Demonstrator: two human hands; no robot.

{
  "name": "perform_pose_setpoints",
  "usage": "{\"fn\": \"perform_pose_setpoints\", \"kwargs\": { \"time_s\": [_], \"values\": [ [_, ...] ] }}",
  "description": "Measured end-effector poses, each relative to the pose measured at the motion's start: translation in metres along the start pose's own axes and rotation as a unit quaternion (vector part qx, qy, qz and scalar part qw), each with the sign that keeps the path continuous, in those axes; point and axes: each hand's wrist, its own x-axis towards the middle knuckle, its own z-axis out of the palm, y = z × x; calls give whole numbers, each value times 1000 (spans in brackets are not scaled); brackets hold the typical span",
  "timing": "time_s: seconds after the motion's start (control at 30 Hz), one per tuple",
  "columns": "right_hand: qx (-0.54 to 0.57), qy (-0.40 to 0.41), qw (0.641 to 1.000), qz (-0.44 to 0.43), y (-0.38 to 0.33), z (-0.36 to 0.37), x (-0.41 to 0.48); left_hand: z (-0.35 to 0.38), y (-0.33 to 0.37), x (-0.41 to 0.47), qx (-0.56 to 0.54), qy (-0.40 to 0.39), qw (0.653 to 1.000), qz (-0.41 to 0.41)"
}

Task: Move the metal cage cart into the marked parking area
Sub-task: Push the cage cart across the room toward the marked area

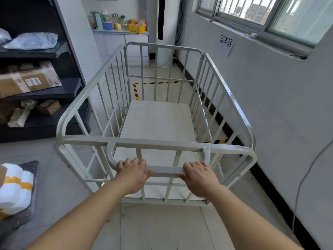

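Both hands grip the cart's handle bar [164, 170], the left hand [132, 175] beside the right hand [199, 177]. The metal cage cart [158, 121] stands over yellow-black floor tape [135, 91], near the wall [270, 98].

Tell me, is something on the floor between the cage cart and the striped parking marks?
Nothing visible blocks it. The cage cart is empty, and the floor seen through its bars up to the yellow-black tape looks bare. Both hands grip the handle.

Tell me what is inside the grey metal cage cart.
Nothing shows inside the grey metal cage cart: only its bare pale floor panel. Yellow-and-black floor tape shows through the far bars; the near bars hide strips of the floor panel.
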Motion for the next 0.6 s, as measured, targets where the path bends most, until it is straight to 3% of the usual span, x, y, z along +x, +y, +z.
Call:
{"fn": "perform_pose_setpoints", "kwargs": {
  "time_s": [0.6],
  "values": [
    [8,-3,1000,5,14,-26,125,-48,-44,117,7,-3,1000,-2]
  ]
}}
